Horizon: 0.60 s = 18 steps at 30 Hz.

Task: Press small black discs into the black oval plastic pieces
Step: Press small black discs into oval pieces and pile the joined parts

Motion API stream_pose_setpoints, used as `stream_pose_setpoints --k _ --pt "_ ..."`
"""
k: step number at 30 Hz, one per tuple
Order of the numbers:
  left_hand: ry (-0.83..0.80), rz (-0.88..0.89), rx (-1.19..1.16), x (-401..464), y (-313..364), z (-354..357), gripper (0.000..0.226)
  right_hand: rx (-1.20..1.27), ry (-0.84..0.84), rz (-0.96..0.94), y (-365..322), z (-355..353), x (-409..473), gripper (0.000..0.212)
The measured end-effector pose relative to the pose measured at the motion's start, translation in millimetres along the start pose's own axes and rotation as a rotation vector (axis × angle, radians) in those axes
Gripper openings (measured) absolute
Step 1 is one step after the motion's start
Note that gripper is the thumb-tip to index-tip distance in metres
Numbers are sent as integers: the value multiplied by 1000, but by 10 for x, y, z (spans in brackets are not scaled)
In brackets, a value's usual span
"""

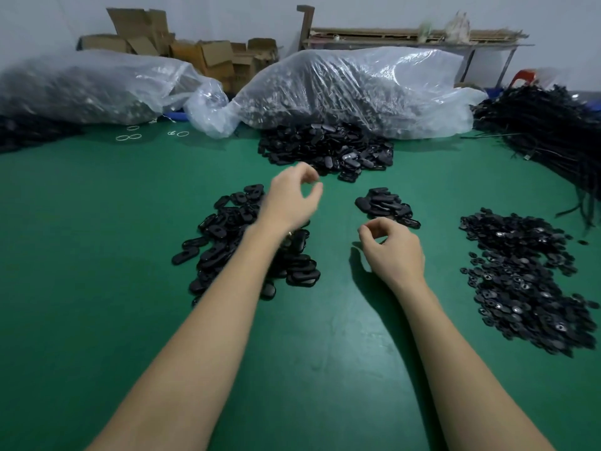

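My left hand (pixel 291 198) hovers above the right edge of a heap of black oval plastic pieces (pixel 227 236), fingers curled and apart, nothing visible in them. My right hand (pixel 392 252) rests lower, just in front of a small pile of oval pieces (pixel 385 205), thumb and forefinger curved toward each other with nothing seen between them. A wide scatter of small black discs (pixel 523 275) lies to the right of that hand. A larger heap of oval pieces (pixel 325 149) sits farther back on the green table (pixel 97 255).
Two clear plastic bags (pixel 357 89) (pixel 81 86) full of dark parts lie across the back of the table. A bundle of black cables (pixel 553 131) fills the far right. Rubber bands (pixel 130 136) lie at the back left. Cardboard boxes (pixel 195 50) stand behind.
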<state>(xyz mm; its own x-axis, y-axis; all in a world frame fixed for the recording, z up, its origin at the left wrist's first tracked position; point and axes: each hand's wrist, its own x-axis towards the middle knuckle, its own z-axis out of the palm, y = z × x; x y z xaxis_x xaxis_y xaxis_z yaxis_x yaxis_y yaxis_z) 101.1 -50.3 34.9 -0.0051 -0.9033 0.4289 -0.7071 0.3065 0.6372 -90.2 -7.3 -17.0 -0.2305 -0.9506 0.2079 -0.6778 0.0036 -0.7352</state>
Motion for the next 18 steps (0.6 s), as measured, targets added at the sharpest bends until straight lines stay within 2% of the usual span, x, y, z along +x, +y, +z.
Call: stream_pose_setpoints --k 4,8,11,18 --pt "-95 -238 393 323 -493 -266 64 -51 -17 4 -24 8 7 16" --pt "-291 -363 473 325 -826 -245 91 -75 -28 8 -25 26 19 17" --pt "-354 -345 494 298 -875 -186 89 -87 -23 4 -22 35 28 15" --pt "-237 -208 338 109 -650 -16 58 -111 -30 -27 -14 38 31 14"
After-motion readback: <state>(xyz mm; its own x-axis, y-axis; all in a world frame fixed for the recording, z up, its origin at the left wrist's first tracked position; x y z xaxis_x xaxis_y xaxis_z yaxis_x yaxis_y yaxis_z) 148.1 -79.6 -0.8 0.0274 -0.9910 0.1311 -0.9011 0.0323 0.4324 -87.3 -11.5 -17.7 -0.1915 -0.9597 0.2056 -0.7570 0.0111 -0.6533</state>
